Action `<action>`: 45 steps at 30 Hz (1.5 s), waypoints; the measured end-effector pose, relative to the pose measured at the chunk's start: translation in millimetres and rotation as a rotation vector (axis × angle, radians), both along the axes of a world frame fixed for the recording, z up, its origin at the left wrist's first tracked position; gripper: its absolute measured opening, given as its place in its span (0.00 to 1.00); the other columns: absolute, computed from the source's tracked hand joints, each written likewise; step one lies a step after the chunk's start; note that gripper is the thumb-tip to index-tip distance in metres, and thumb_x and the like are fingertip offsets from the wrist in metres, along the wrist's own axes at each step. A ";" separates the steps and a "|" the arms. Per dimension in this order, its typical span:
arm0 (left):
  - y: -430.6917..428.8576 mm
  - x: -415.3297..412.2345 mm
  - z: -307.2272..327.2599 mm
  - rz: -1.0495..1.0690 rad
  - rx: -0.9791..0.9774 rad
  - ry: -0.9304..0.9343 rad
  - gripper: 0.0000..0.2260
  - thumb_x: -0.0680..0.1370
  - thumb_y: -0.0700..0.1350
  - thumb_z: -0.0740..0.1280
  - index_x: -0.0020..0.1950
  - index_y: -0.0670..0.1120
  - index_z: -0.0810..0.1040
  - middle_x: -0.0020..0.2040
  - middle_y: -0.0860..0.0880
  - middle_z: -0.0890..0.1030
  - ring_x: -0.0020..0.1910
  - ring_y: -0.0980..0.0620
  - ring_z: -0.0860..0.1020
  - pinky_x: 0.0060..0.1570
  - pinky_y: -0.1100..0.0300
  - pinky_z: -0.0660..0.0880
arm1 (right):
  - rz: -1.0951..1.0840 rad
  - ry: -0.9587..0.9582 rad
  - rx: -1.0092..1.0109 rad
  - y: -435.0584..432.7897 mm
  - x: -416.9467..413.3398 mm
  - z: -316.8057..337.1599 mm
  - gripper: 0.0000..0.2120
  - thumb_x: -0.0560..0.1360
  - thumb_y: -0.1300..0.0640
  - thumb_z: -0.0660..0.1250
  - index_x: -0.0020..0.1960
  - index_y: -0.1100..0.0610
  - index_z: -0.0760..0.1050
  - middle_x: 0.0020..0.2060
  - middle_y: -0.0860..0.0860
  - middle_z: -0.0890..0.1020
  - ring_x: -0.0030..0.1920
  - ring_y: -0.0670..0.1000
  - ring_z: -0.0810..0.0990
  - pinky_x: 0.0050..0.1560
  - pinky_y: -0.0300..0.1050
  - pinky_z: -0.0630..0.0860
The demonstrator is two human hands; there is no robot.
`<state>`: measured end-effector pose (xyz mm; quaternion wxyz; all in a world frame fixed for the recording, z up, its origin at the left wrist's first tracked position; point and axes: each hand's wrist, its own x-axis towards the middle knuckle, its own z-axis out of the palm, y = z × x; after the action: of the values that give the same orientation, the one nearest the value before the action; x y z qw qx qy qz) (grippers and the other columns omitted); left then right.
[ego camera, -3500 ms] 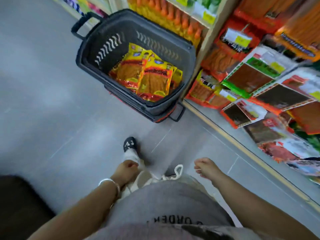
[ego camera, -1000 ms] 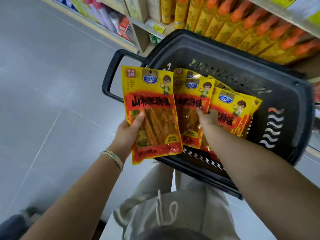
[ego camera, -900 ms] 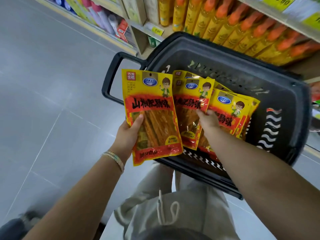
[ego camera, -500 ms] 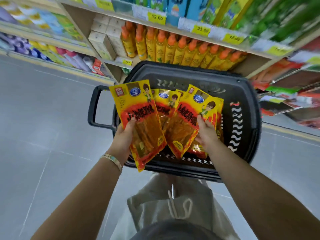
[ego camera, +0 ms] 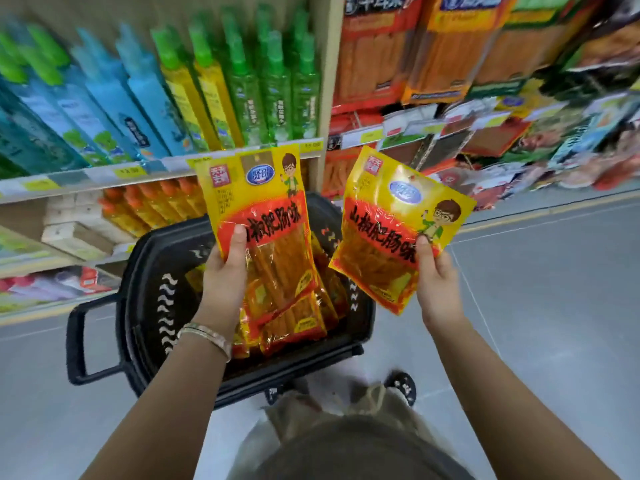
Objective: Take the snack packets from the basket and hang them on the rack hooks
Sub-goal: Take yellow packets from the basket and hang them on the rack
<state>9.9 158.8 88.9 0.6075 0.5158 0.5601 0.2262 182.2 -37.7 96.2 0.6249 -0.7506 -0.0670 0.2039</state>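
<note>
We're over the black basket (ego camera: 149, 306) on the grey floor (ego camera: 554, 306), both hands raised. The left hand (ego camera: 221, 282) grips a yellow-and-red snack packet (ego camera: 266, 237) upright above the basket, thumb pressed on its front, fingers hidden behind. Another packet's edge peeks out behind it. The right hand (ego camera: 438, 282) pinches a second packet (ego camera: 394, 230), tilted, just right of the basket, thumb in front, fingers out of sight. Low in the basket lie more packets (ego camera: 294, 323), partly covered by the left wrist and its bracelet (ego camera: 207, 336). Ahead stands a shelf of green and blue bottles (ego camera: 173, 98). Right of a wooden upright (ego camera: 325, 81) hangs the blurred rack (ego camera: 485, 98), well apart from both hands.
</note>
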 end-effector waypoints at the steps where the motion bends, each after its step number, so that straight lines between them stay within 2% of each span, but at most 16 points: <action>1: -10.8 16.0 6.7 -0.013 0.039 -0.020 0.11 0.71 0.69 0.62 0.43 0.64 0.74 0.38 0.71 0.75 0.38 0.73 0.73 0.43 0.69 0.66 | -0.039 -0.016 0.013 -17.2 10.3 7.5 0.12 0.80 0.51 0.59 0.46 0.41 0.81 0.45 0.36 0.84 0.48 0.37 0.80 0.45 0.30 0.75; 5: -73.3 79.0 15.9 -0.144 0.126 -0.046 0.09 0.75 0.64 0.62 0.41 0.62 0.74 0.31 0.78 0.74 0.31 0.81 0.70 0.35 0.76 0.65 | -0.131 -0.031 -0.012 -103.2 52.5 3.4 0.12 0.80 0.50 0.59 0.53 0.52 0.79 0.51 0.49 0.84 0.55 0.50 0.81 0.57 0.49 0.77; 8: -124.5 121.0 1.9 -0.256 0.140 -0.064 0.11 0.76 0.62 0.63 0.49 0.56 0.79 0.42 0.73 0.79 0.42 0.76 0.75 0.43 0.79 0.68 | -0.182 0.025 -0.085 -166.0 77.4 -15.1 0.14 0.80 0.50 0.58 0.54 0.57 0.79 0.51 0.54 0.83 0.55 0.54 0.81 0.61 0.58 0.74; 9: -142.4 133.7 -5.0 -0.278 0.143 -0.057 0.15 0.76 0.61 0.63 0.56 0.55 0.78 0.52 0.70 0.76 0.49 0.72 0.74 0.51 0.73 0.67 | -0.199 0.041 -0.128 -184.8 84.8 -20.1 0.14 0.80 0.50 0.59 0.52 0.57 0.79 0.50 0.54 0.83 0.53 0.54 0.81 0.60 0.58 0.74; 11: -177.5 155.4 -21.8 -0.303 0.134 0.000 0.22 0.76 0.62 0.63 0.67 0.54 0.70 0.53 0.65 0.70 0.54 0.64 0.67 0.56 0.63 0.62 | -0.221 0.084 -0.187 -223.3 97.8 -31.4 0.14 0.80 0.50 0.59 0.52 0.58 0.79 0.49 0.55 0.83 0.52 0.53 0.81 0.59 0.54 0.75; 16: -247.0 197.5 -58.1 -0.431 0.052 0.086 0.22 0.79 0.58 0.60 0.70 0.49 0.69 0.60 0.59 0.71 0.60 0.55 0.71 0.60 0.60 0.65 | -0.325 0.151 -0.215 -301.4 125.8 -50.3 0.10 0.81 0.57 0.59 0.50 0.60 0.76 0.38 0.53 0.80 0.34 0.38 0.81 0.32 0.30 0.75; 20: -267.0 240.3 -56.5 -0.487 0.043 0.129 0.17 0.79 0.53 0.61 0.66 0.50 0.73 0.62 0.53 0.75 0.62 0.49 0.73 0.57 0.62 0.63 | -0.345 0.127 -0.296 -334.8 151.5 -54.4 0.11 0.81 0.56 0.59 0.56 0.60 0.76 0.50 0.56 0.80 0.55 0.56 0.79 0.58 0.51 0.74; 24: -272.4 294.8 -47.0 -0.549 0.084 0.082 0.20 0.78 0.57 0.62 0.68 0.52 0.73 0.62 0.51 0.78 0.61 0.48 0.75 0.59 0.58 0.68 | -0.368 0.122 -0.243 -343.5 190.3 -47.9 0.08 0.81 0.58 0.58 0.53 0.57 0.76 0.46 0.54 0.80 0.49 0.49 0.81 0.44 0.41 0.77; 29: -272.0 378.6 -27.3 -0.605 0.111 0.057 0.21 0.75 0.66 0.60 0.60 0.56 0.75 0.57 0.53 0.79 0.58 0.47 0.76 0.60 0.50 0.71 | -0.374 -0.021 -0.272 -333.9 271.1 -27.9 0.10 0.81 0.56 0.58 0.53 0.59 0.76 0.47 0.55 0.80 0.52 0.57 0.78 0.56 0.53 0.75; 31: -264.2 417.9 -13.5 -0.604 0.111 0.025 0.23 0.73 0.67 0.61 0.61 0.54 0.75 0.58 0.54 0.79 0.59 0.46 0.76 0.62 0.47 0.70 | -0.367 -0.097 -0.288 -324.8 313.1 -16.1 0.10 0.81 0.56 0.58 0.52 0.59 0.76 0.46 0.57 0.80 0.46 0.49 0.80 0.45 0.40 0.77; 33: -252.8 459.6 4.3 -0.581 0.178 -0.044 0.23 0.74 0.65 0.62 0.62 0.51 0.76 0.60 0.54 0.78 0.62 0.47 0.75 0.63 0.50 0.69 | -0.353 -0.188 -0.321 -312.7 359.8 1.9 0.09 0.81 0.55 0.58 0.48 0.58 0.75 0.42 0.57 0.79 0.38 0.49 0.78 0.29 0.29 0.69; 35: -240.2 499.0 27.0 -0.541 0.249 -0.091 0.19 0.76 0.60 0.63 0.63 0.53 0.75 0.61 0.56 0.77 0.63 0.49 0.74 0.61 0.53 0.69 | -0.346 -0.298 -0.349 -301.3 404.7 23.3 0.11 0.80 0.54 0.58 0.47 0.59 0.74 0.39 0.55 0.79 0.39 0.54 0.76 0.31 0.36 0.67; 37: -226.5 533.2 54.9 -0.511 0.345 -0.154 0.05 0.78 0.53 0.63 0.52 0.59 0.77 0.49 0.65 0.79 0.52 0.57 0.77 0.51 0.58 0.70 | -0.344 -0.406 -0.305 -289.4 446.6 49.1 0.11 0.80 0.53 0.58 0.48 0.60 0.73 0.39 0.55 0.79 0.41 0.57 0.76 0.38 0.45 0.69; 39: -212.3 564.4 88.6 -0.499 0.451 -0.230 0.06 0.78 0.49 0.63 0.44 0.59 0.76 0.42 0.64 0.79 0.45 0.60 0.77 0.44 0.61 0.70 | -0.346 -0.521 -0.259 -276.1 488.8 78.3 0.09 0.80 0.53 0.58 0.50 0.59 0.72 0.40 0.54 0.79 0.42 0.55 0.76 0.42 0.50 0.70; 41: -196.2 589.8 118.8 -0.475 0.545 -0.287 0.06 0.77 0.47 0.64 0.43 0.55 0.78 0.42 0.58 0.81 0.45 0.53 0.79 0.45 0.59 0.71 | -0.334 -0.643 -0.242 -260.7 525.1 107.4 0.08 0.80 0.52 0.59 0.50 0.56 0.72 0.38 0.50 0.78 0.41 0.53 0.75 0.41 0.50 0.69; 45: -170.8 621.4 167.7 -0.347 0.570 -0.390 0.06 0.77 0.53 0.66 0.44 0.55 0.81 0.44 0.59 0.83 0.47 0.57 0.81 0.48 0.59 0.75 | -0.292 -0.805 -0.227 -229.4 580.1 162.1 0.11 0.80 0.48 0.58 0.38 0.46 0.66 0.30 0.44 0.69 0.34 0.51 0.70 0.33 0.47 0.59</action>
<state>631.4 -12.0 256.6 0.5641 0.6984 0.2531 0.3604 762.3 -267.1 258.3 0.4849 -0.8358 -0.1754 -0.1888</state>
